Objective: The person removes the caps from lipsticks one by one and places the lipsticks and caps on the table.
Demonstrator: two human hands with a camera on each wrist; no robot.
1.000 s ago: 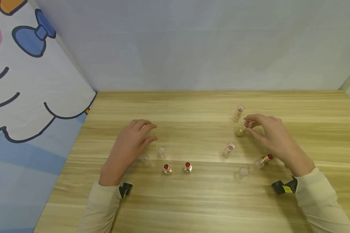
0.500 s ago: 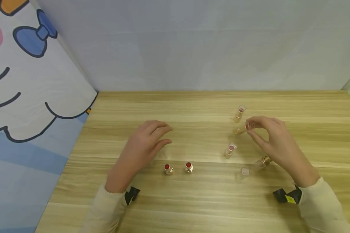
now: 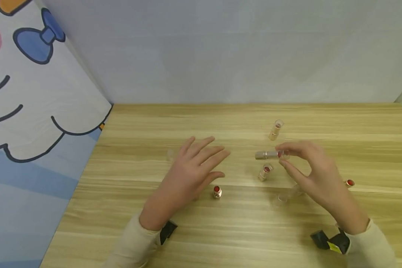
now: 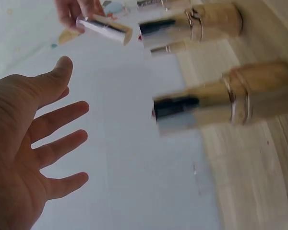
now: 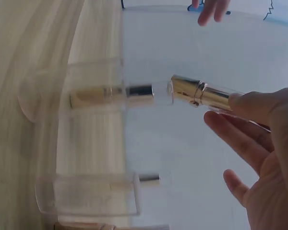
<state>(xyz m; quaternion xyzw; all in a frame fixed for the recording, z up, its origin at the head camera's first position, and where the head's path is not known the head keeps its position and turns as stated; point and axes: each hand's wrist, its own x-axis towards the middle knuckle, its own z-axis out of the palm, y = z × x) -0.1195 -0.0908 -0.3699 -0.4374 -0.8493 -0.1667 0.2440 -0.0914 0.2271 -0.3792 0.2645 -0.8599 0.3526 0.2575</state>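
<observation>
My right hand (image 3: 316,178) pinches a gold lipstick (image 3: 267,155) by its clear-capped end between thumb and fingers. The lipstick lies level, its base pointing left, above the table. In the right wrist view its gold base (image 5: 187,88) juts out past my fingertips. My left hand (image 3: 191,175) hovers with fingers spread and holds nothing. Just right of its thumb stands an uncapped lipstick (image 3: 217,192) with a red tip. Two uncapped lipsticks, a nearer one (image 4: 240,98) and a farther one (image 4: 211,24), show large and blurred in the left wrist view.
Two capped lipsticks stand near the right hand, one behind (image 3: 276,130) and one in front (image 3: 265,172). Loose clear caps (image 5: 86,195) stand below it. A red-tipped lipstick (image 3: 350,183) shows beyond the right wrist. Another clear cap (image 3: 170,155) is left of the left hand.
The right hand has raised the capped lipstick, tipped it level and drawn it slightly nearer. My left hand has moved right and spread its fingers, now covering one uncapped lipstick from the head view.
</observation>
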